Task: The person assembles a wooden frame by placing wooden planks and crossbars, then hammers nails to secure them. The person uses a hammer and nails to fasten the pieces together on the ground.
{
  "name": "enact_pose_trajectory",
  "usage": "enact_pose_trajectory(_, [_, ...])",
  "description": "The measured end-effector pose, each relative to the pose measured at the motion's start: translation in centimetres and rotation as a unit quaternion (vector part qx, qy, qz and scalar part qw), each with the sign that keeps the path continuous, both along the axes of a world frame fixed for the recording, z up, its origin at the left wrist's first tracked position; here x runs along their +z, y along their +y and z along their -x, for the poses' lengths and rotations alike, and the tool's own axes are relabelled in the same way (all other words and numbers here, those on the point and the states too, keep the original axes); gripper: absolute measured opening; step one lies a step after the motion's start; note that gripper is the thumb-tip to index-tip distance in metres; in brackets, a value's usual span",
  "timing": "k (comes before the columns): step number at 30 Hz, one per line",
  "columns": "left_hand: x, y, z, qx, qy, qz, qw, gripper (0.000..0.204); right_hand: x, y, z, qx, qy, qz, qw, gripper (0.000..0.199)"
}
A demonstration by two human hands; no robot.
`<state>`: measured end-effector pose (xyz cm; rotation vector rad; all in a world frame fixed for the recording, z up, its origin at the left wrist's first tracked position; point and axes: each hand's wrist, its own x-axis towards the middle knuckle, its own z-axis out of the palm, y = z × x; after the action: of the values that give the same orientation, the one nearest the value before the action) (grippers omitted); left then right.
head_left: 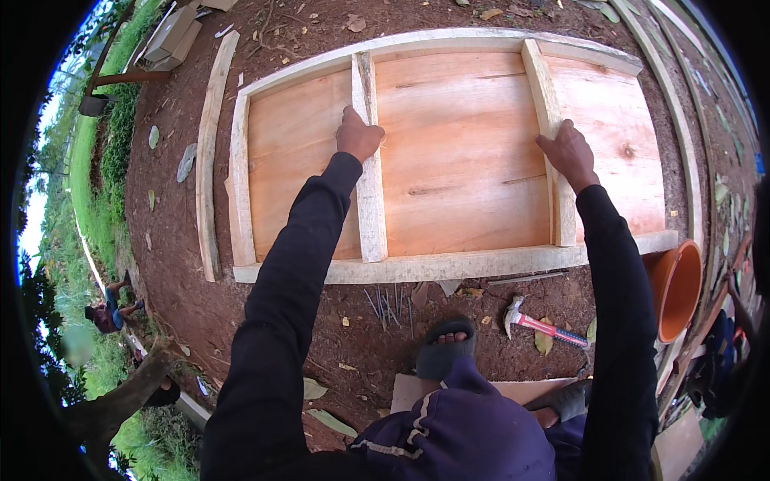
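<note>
A wooden frame [457,267] of pale lumber lies on the ground in front of me, with a plywood sheet [461,160] filling its back. Two crosspieces divide it into three bays. My left hand [358,135] is closed around the left crosspiece [371,216], above its middle. Farther right, my right hand [568,155] grips the right crosspiece [542,88], thumb on its left side and fingers over the other. The right bay has no side rail at its outer end, where the plywood edge shows.
A claw hammer [549,327] with a red handle and several nails [389,306] lie on the dirt near my feet. An orange bucket [682,289] touches the frame's near right corner. A loose board [212,160] lies left; long timbers [674,112] run along the right.
</note>
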<state>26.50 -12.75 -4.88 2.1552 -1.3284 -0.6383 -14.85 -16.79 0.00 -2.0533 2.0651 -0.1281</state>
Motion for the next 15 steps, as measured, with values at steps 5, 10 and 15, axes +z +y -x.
enact_pose_trajectory(5, [0.7, 2.4, -0.1, 0.024, 0.049, 0.030, 0.998, 0.068, -0.1, 0.6, -1.4, -0.016, 0.023, 0.023, 0.999, 0.050])
enact_pose_trajectory(10, [3.1, 7.6, 2.1, 0.028, 0.069, 0.156, 0.985, 0.068, 1.8, 6.0, 0.7, -0.030, 0.012, 0.057, 0.998, 0.052])
enact_pose_trajectory(15, [10.4, 11.5, 2.3, 0.029, 0.052, 0.318, 0.946, 0.067, 8.5, 7.4, 0.1, -0.001, -0.036, 0.160, 0.986, 0.051])
